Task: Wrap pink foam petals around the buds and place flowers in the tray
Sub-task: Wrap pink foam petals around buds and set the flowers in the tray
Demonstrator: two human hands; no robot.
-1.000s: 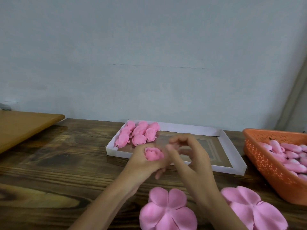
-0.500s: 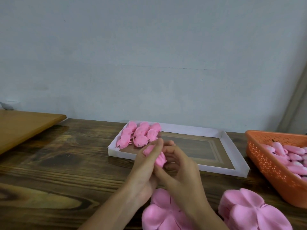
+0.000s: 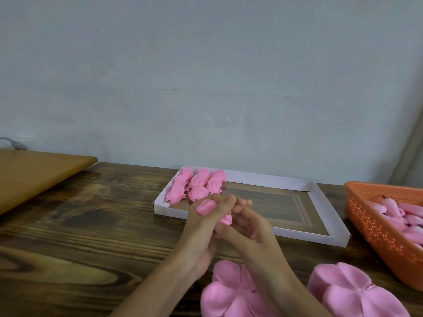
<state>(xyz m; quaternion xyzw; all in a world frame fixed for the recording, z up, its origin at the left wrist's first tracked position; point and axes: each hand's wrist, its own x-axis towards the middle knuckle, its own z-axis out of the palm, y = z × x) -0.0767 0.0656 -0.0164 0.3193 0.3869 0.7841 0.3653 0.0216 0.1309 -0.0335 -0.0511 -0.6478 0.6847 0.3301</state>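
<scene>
Left hand [image 3: 201, 239] and right hand [image 3: 251, 227] gripped one flower [image 3: 206, 207] before the tray [image 3: 320, 197]; petal stacks [image 3: 231, 294] lay nearer, orange basket [image 3: 377, 227] rightward

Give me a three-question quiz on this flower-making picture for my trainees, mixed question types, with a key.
1. True or false: the white tray is full of finished flowers.
2. The orange basket stands: A) left of the tray, B) right of the tray, C) inside the tray.
3. Fill in: the left hand and right hand together hold one pink ____.
Key: 1 false, they fill only its far left corner; 2 B; 3 flower.
</scene>
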